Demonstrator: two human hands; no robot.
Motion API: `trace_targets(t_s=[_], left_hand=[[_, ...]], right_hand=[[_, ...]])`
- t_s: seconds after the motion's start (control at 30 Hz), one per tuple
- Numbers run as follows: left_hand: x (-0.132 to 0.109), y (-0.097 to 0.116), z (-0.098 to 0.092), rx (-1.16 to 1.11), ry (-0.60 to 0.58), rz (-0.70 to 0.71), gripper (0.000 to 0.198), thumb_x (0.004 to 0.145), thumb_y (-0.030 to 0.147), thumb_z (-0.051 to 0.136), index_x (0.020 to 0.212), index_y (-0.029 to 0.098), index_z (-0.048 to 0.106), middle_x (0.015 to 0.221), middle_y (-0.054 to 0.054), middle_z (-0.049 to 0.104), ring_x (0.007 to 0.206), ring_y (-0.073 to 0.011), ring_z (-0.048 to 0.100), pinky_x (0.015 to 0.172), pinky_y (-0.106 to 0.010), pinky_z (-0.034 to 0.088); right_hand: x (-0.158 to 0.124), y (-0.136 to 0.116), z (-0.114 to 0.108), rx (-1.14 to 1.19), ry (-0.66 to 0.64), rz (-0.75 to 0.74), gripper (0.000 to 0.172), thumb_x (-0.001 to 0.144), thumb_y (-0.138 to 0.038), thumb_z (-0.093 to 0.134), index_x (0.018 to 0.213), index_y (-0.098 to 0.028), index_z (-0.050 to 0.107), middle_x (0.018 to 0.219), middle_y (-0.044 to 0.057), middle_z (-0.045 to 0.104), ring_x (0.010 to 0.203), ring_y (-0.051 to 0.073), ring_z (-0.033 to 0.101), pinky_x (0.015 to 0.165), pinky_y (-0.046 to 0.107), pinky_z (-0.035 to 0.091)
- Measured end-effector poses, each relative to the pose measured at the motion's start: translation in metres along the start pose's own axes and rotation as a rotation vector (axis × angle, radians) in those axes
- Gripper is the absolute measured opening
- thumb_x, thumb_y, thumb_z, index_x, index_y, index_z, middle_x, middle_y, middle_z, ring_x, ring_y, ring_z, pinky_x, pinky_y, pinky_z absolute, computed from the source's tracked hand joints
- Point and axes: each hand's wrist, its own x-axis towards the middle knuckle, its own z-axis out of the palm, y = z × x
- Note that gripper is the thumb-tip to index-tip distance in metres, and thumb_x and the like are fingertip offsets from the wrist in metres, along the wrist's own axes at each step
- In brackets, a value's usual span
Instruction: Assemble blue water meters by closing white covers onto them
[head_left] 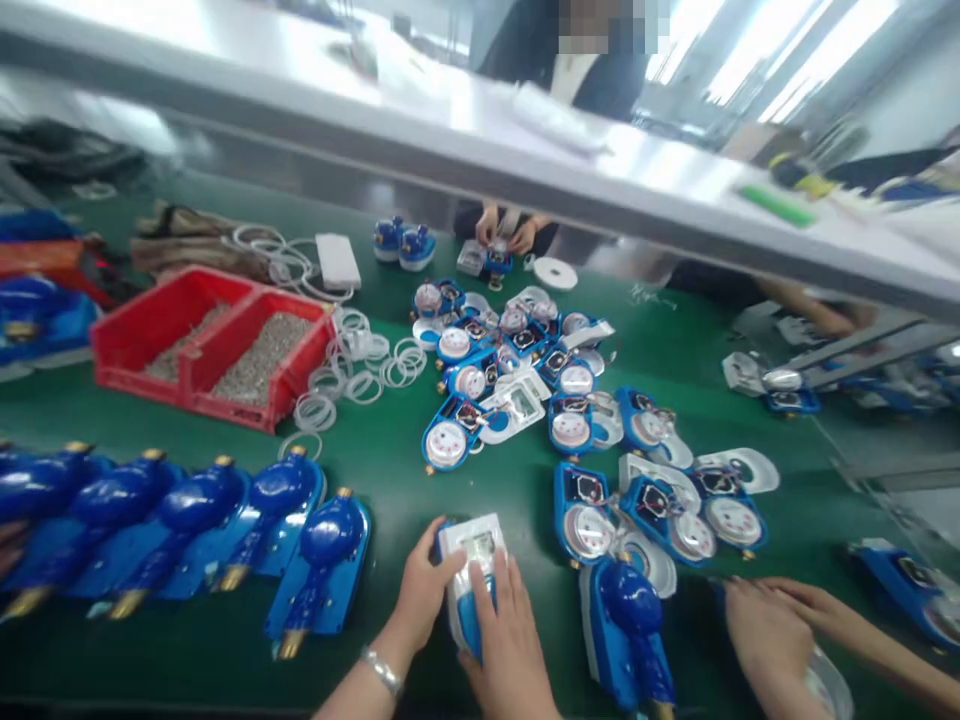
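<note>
At the front edge of the green table, a water meter (466,612) with a blue base and a white cover with a clear window lies between my hands. My left hand (420,580), with a silver bracelet at the wrist, grips its upper left side, thumb on the cover. My right hand (510,635) is closed over its lower right part, fingers along the cover. To the left, a row of blue water meters (322,560) lies face down, brass ends showing. On the right, a similar face-down meter (630,620) rests beside several opened meters (589,515) with dials and wires exposed.
A red two-part bin (266,408) holds small metal pieces. Clear rings (364,385) lie beside it. More opened meters (517,340) fill the middle. Co-workers' hands (772,630) work at right and hands (510,235) at the far side. A white shelf (420,150) crosses above.
</note>
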Motion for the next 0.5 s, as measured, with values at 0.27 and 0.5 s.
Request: trace_targets(t_s=[0.27,0.5], left_hand=[[0.019,0.008,0.005,0.053,-0.111,-0.081,0.043,0.051,0.041,0.069,0.080,0.008,0.066,0.084,-0.011,0.069,0.090,-0.0291,0.060,0.078,-0.035,0.048],[-0.014,0.039,-0.001,0.008,0.004,-0.142,0.035,0.051,0.039,0.075,0.074,0.014,0.067,0.075,-0.007,0.069,0.091,-0.0293,0.059,0.079,-0.035,0.048]], right_hand=[[0.034,0.028,-0.072,0.349,-0.079,0.011,0.024,0.075,-0.018,0.051,0.092,-0.026,0.065,0.092,0.002,0.068,0.089,0.018,0.060,0.103,0.043,0.025],[0.066,0.009,-0.092,0.565,-0.017,0.000,0.025,0.083,-0.033,0.046,0.086,-0.018,0.066,0.077,0.003,0.065,0.072,0.015,0.057,0.062,0.024,0.041]])
